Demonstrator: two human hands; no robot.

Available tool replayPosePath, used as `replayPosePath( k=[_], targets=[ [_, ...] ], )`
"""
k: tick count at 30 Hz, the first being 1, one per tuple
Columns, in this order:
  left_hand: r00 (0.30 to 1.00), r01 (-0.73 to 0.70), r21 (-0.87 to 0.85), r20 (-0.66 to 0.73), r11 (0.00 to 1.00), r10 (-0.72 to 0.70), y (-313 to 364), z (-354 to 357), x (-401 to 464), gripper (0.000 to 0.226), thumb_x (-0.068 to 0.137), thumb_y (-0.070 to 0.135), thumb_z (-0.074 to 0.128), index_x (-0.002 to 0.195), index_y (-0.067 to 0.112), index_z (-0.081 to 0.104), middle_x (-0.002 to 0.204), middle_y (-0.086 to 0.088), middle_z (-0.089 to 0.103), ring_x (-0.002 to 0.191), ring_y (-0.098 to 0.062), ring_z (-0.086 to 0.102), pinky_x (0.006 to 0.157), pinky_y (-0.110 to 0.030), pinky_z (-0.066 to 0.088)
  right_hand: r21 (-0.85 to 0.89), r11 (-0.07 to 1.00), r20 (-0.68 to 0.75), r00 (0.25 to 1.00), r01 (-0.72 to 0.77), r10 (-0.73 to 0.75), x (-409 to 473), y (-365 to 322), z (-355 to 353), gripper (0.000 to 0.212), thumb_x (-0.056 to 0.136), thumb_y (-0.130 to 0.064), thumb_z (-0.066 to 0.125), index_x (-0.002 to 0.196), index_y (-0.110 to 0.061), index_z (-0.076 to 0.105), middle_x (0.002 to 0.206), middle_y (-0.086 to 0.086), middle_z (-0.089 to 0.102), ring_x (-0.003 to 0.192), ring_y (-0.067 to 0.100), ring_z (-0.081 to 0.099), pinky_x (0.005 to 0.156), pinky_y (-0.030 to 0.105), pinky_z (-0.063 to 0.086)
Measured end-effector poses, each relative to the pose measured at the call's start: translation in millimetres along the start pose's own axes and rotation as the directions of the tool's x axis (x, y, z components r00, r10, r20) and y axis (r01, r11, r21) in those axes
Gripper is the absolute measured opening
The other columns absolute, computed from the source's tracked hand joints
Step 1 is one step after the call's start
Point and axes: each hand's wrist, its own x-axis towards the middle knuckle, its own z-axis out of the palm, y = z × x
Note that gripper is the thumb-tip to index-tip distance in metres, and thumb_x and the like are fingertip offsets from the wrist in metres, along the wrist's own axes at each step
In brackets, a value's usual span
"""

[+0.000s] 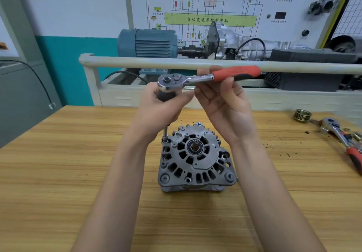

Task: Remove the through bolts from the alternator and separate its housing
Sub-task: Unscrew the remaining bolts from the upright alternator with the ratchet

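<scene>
Bare bench [78, 153] left of and in front of the alternator [195, 157]; second ratchet [344, 140] and pulley [302, 115] lie far right.

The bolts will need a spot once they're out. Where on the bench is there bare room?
Left of the alternator, the bench is bare to its edge. The near strip holds only the forearms. Far right is crowded: pulley, spare ratchet, debris.
</scene>
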Motion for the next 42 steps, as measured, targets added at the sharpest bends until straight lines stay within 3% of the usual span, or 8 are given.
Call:
replayPosePath(
  k=[5,8,13,16,18,28,38,42],
  targets=[
    [0.897,-0.055,0.091,-0.434,0.994,0.089,-3,21,2,0.036,0.082,0.005,0.065,0.054,0.014,0.044,0.045,0.009,0.035,0.044,-0.005,0.027,0.042,-0.018,0.025,-0.261,0.964,0.157,0.988,0.057,-0.016,-4,-13,-6,0.026,0.065,-0.026,0.082,0.091,-0.022,0.075,0.104,0.002,0.073,0.1,0.021,0.068,0.087,0.03,0.053],
    [0.864,-0.075,0.126,-0.487,0.989,0.128,-4,28,0,0.035,0.081,0.001,0.065,0.055,0.009,0.044,0.048,0.004,0.033,0.047,-0.006,0.026,0.044,-0.017,0.024,-0.235,0.971,0.116,0.993,0.048,-0.021,-5,-13,-5,0.026,0.067,-0.028,0.08,0.091,-0.02,0.075,0.103,0.003,0.073,0.099,0.02,0.068,0.086,0.028,0.052],
    [0.996,-0.029,0.074,-0.08,0.997,0.035,1,-3,1,0.031,0.072,0.019,0.07,0.049,0.022,0.05,0.043,0.004,0.04,0.039,-0.014,0.033,0.043,-0.02,0.029,-0.058,0.998,-0.061,0.998,-0.024,0.02,0,-4,-2,0.026,0.078,-0.025,0.063,0.095,-0.01,0.074,0.101,0.008,0.073,0.094,0.019,0.07,0.082,0.028,0.054],
    [0.977,-0.022,0.123,0.214,0.992,-0.005,4,-16,-3,0.025,0.071,0.029,0.071,0.055,0.019,0.056,0.044,0.0,0.048,0.041,-0.019,0.041,0.044,-0.023,0.034,0.031,0.997,-0.074,0.995,-0.067,0.069,2,2,2,0.029,0.084,-0.024,0.052,0.095,-0.009,0.074,0.099,0.008,0.073,0.09,0.018,0.07,0.082,0.028,0.055],
    [0.974,0.002,0.118,0.223,0.993,-0.029,3,-14,-4,0.029,0.073,0.027,0.072,0.052,0.02,0.053,0.042,0.002,0.044,0.039,-0.017,0.037,0.043,-0.022,0.033,0.046,0.997,-0.058,0.996,-0.062,0.064,2,2,2,0.029,0.085,-0.024,0.051,0.097,-0.008,0.073,0.1,0.008,0.073,0.091,0.018,0.07,0.084,0.028,0.054],
    [0.907,0.003,0.113,-0.419,0.994,0.045,-2,22,0,0.028,0.08,0.004,0.061,0.058,0.01,0.045,0.052,-0.002,0.031,0.048,-0.011,0.024,0.046,-0.024,0.02,-0.304,0.951,0.142,0.99,0.048,-0.005,-4,-15,-9,0.024,0.069,-0.023,0.079,0.092,-0.023,0.074,0.107,0.002,0.072,0.1,0.02,0.067,0.086,0.034,0.052],
    [0.969,-0.061,0.073,0.244,0.995,0.042,3,-13,-5,0.021,0.073,0.026,0.071,0.057,0.024,0.057,0.045,0.003,0.049,0.041,-0.018,0.041,0.044,-0.026,0.032,0.073,0.994,-0.071,0.994,-0.076,0.081,2,4,-1,0.03,0.085,-0.024,0.051,0.097,-0.008,0.074,0.098,0.009,0.073,0.091,0.019,0.07,0.082,0.03,0.055],
    [0.981,-0.026,-0.006,0.19,1.0,0.027,2,-5,-4,0.032,0.076,0.03,0.067,0.05,0.027,0.05,0.043,0.012,0.037,0.039,-0.011,0.028,0.041,-0.019,0.026,0.055,0.997,-0.011,0.999,-0.049,0.049,1,2,-2,0.027,0.081,-0.027,0.064,0.099,-0.009,0.074,0.101,0.008,0.073,0.094,0.018,0.069,0.085,0.029,0.053]
  ],
)
